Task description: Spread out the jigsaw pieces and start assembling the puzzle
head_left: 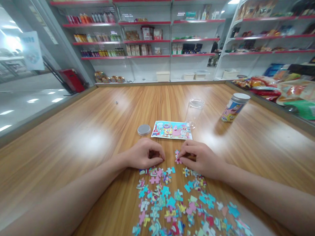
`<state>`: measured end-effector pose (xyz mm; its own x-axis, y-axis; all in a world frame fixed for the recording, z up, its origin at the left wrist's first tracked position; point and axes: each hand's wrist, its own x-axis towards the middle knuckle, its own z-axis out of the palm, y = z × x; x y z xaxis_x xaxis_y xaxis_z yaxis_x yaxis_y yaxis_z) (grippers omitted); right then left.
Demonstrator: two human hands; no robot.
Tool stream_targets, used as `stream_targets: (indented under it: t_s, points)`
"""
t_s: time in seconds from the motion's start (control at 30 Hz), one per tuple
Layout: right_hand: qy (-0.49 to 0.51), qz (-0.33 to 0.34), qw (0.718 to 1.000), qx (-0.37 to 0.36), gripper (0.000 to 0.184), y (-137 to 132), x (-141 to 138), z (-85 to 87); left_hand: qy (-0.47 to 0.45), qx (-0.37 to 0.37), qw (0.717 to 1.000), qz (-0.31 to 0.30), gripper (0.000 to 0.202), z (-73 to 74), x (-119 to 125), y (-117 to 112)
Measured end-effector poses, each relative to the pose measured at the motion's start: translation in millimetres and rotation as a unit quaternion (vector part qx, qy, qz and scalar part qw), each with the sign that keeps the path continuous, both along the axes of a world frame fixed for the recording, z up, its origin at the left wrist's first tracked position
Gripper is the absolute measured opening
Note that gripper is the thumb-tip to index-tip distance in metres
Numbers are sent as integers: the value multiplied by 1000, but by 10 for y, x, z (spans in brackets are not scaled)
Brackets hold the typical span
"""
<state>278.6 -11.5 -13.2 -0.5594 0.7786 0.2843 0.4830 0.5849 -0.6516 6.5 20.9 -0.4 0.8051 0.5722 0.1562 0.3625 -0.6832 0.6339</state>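
Note:
Several loose jigsaw pieces (pixel 174 207) lie scattered on the wooden table (pixel 82 135) in front of me. My left hand (pixel 146 154) rests at the far edge of the pile with its fingers curled; what they hold is hidden. My right hand (pixel 201 158) pinches a small pink jigsaw piece (pixel 177 156) against the table. Just beyond my hands lies a colourful cartoon picture card (pixel 171 130).
A round metal lid (pixel 143 129) lies left of the card. An open clear jar (pixel 194 112) and a closed, labelled jar (pixel 234 107) stand beyond it. Snack packets (pixel 284 88) fill the right edge. Store shelves (pixel 148 38) line the back wall.

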Motion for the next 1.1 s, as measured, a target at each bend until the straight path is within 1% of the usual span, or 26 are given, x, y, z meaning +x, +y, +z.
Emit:
stream_targets:
  t_s: [0.07, 0.13, 0.23, 0.3, 0.4, 0.53, 0.67, 0.73, 0.87, 0.97, 1.1]
  points:
    - [-2, 4, 1000, 8, 8, -1, 12, -5, 5, -5, 1000, 0, 16, 16, 4, -2]
    - [-5, 5, 1000, 21, 12, -4, 23, -11, 13, -26, 1000, -7, 16, 45, -4, 6]
    - [-24, -10, 999, 30, 31, -15, 34, -20, 26, -76, 996, -47, 19, 114, -38, 32]
    - [-40, -18, 998, 33, 38, -25, 36, -22, 34, -97, 991, -84, 24, 164, -63, 52]
    - [-49, -14, 998, 39, 33, -39, 33, -16, 43, -99, 987, -118, 25, 214, -75, 68]
    - [-48, -11, 998, 41, 28, -40, 34, 1, 38, -105, 988, -107, 15, 185, -60, 74]
    - [-50, -9, 998, 40, 25, -30, 43, 17, 28, -120, 989, -86, 15, 136, -67, 82]
    - [-51, -7, 998, 41, 25, -30, 44, 22, 23, -128, 987, -94, 15, 149, -75, 82]
    - [-56, -8, 997, 44, 24, -48, 36, 42, 34, -146, 982, -118, 19, 222, -72, 70]
    - [-62, -3, 997, 44, 28, -67, 26, 69, 35, -160, 980, -115, 22, 248, -63, 60]
    - [-65, 0, 997, 44, 35, -77, 18, 81, 38, -171, 979, -106, 24, 234, -55, 55]
